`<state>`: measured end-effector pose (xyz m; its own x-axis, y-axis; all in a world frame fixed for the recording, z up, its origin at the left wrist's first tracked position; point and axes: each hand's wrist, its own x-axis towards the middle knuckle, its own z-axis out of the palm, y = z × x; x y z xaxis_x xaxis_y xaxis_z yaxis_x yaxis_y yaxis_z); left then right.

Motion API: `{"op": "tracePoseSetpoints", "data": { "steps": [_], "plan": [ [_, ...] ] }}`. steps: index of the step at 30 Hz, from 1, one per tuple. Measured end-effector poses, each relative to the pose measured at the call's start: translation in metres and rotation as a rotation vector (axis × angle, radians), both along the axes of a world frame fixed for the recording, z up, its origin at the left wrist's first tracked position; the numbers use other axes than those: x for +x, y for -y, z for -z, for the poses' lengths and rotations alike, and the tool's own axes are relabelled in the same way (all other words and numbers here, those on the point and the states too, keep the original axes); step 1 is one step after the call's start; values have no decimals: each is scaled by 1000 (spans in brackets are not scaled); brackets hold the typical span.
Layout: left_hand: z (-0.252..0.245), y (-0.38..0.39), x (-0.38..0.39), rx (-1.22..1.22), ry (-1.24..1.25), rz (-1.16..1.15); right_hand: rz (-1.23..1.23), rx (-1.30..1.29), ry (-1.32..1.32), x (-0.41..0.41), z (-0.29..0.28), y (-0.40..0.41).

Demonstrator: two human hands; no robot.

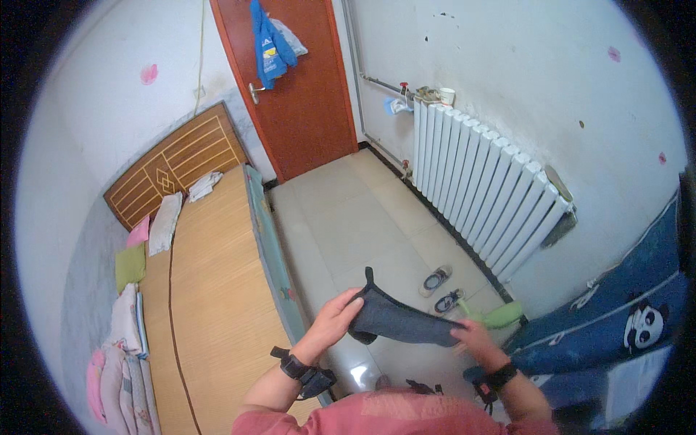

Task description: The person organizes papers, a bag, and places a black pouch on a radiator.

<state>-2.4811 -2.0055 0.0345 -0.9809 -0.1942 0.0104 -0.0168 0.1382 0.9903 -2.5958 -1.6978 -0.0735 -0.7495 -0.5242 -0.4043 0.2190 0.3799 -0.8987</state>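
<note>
A dark grey cloth item (405, 319) with black edging is stretched out in front of my body, above the floor. Its exact kind cannot be told. My left hand (341, 315) grips its left end, with the thumb on top. From that end a short black strip (369, 274) sticks up. My right hand (474, 338) pinches the opposite, narrower end; its fingers look slightly blurred. The cloth sags a little between the two hands. Black bands with devices sit on both wrists.
A bed with a woven mat (217, 283) runs along the left, folded bedding (122, 375) at its far side. To the right stands a white radiator (478, 174). Shoes (435, 280) and a green object (500, 315) lie on the tiled floor. A blue panda-print fabric (598, 326) fills the lower right.
</note>
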Motion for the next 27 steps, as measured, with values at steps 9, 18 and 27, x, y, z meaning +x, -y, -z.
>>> {"op": "tracePoseSetpoints", "data": {
  "steps": [9, 18, 27],
  "plan": [
    [0, 26, -163, 260, 8, -52, -76, -453, 56, -154, -40, 32],
    [71, 68, -254, 467, 363, -246, -78, -69, 207, -231, 46, 52],
    [72, 123, -360, 619, 71, -287, -154, -489, 103, -364, -11, 114]
  ]
}}
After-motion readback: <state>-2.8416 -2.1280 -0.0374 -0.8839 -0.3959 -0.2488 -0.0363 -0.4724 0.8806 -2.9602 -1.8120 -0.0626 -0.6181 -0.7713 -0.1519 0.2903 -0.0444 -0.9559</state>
